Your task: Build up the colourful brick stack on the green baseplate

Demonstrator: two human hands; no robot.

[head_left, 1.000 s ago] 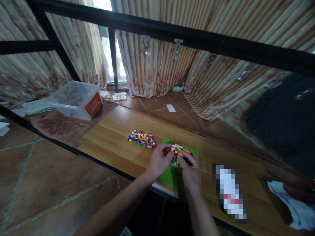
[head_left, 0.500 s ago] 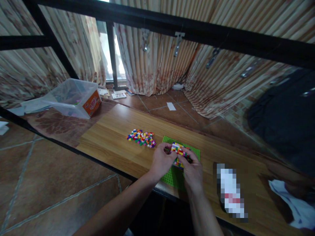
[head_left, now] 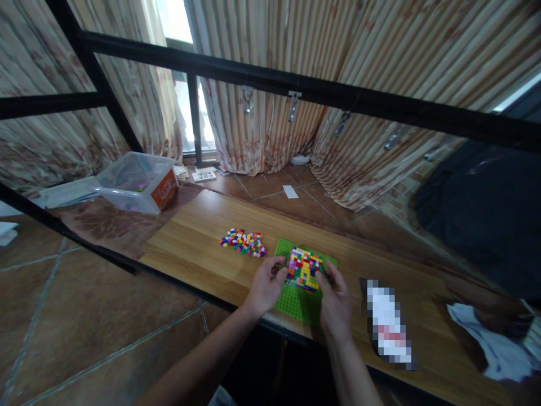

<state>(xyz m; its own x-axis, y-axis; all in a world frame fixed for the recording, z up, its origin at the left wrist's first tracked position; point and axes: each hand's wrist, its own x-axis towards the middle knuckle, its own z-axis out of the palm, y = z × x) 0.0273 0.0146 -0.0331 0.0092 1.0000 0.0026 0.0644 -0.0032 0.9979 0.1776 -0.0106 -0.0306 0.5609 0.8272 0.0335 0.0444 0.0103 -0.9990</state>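
Plastic brick block between left hand and right hand, both loosely curled; any hold unclear.

Hands, one pair: bare left hand and bare right hand, thumb and fingers distinct on each, nails too small to make out. Forearms, two: bare left forearm and bare right forearm, smooth in outline, each tapering evenly to a narrower wrist.
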